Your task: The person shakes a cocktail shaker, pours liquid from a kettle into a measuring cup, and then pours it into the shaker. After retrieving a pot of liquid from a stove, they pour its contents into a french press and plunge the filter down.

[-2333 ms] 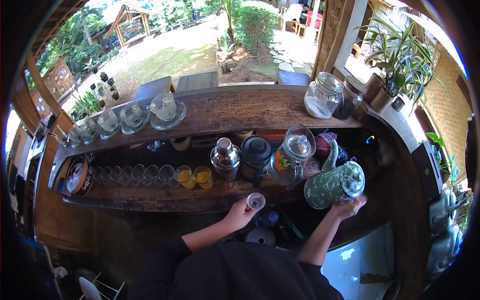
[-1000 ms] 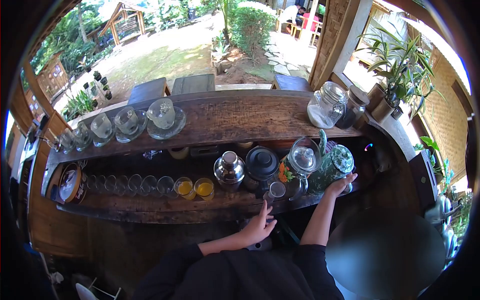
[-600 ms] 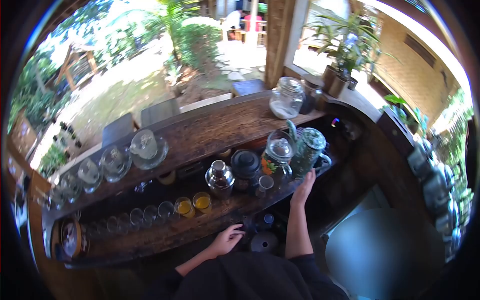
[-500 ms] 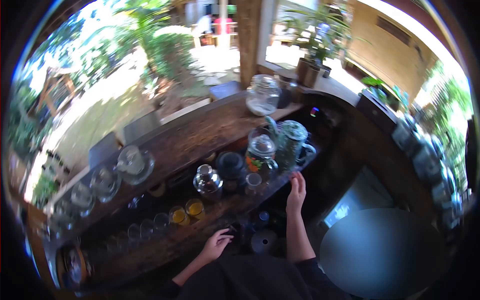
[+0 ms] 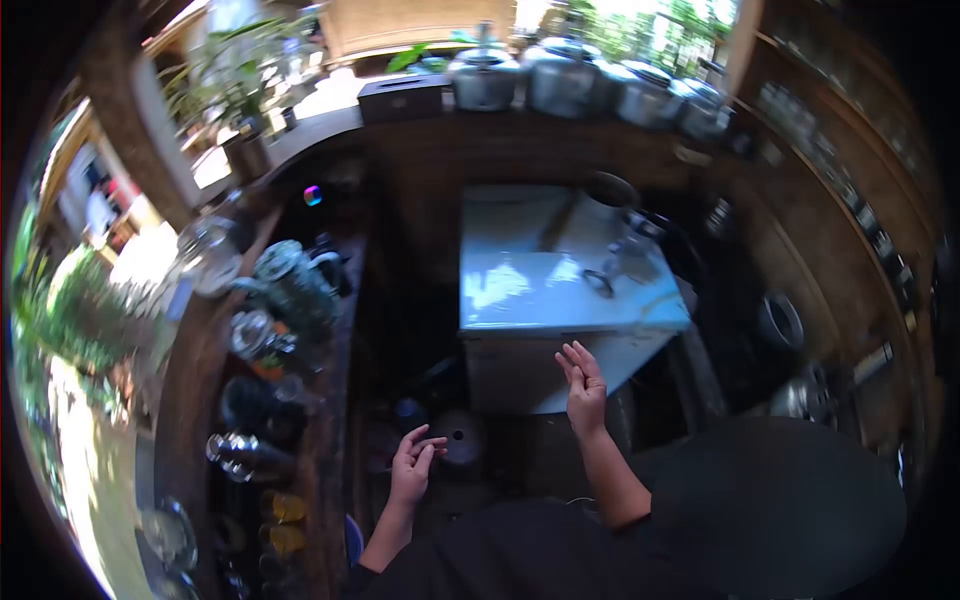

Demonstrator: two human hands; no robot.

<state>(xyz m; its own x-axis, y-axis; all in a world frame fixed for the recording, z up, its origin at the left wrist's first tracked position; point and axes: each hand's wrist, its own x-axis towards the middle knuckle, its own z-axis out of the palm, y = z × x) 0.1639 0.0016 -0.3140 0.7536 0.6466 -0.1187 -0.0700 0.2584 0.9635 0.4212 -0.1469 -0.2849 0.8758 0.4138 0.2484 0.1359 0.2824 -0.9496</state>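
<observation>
My left hand [image 5: 412, 468] is in the air at the lower middle, open with its fingers apart and nothing in it. To its right, my right hand [image 5: 584, 388] is raised before the front of a white-topped box-like cabinet [image 5: 520, 300], also open and holding nothing. On that top stand a clear glass vessel [image 5: 632, 258] and a round pan-like thing [image 5: 610, 190]. Beneath my left hand, a dark round object with a hole [image 5: 458, 436] shows low down. A wooden counter [image 5: 335, 400] runs along my left side.
The counter carries a greenish pitcher [image 5: 290, 270], a glass jug [image 5: 255, 335], a metal shaker [image 5: 240, 455] and two glasses of yellow drink [image 5: 285, 507]. Large metal pots [image 5: 565, 80] line the back ledge. Shelves of glasses [image 5: 830, 165] rise at right. A grey blurred oval [image 5: 780, 510] covers the lower right.
The view has swung to the right, so the counter now lies at left and the white-topped cabinet is in the middle. My right hand is no longer beside the counter edge. Both hands stay open.
</observation>
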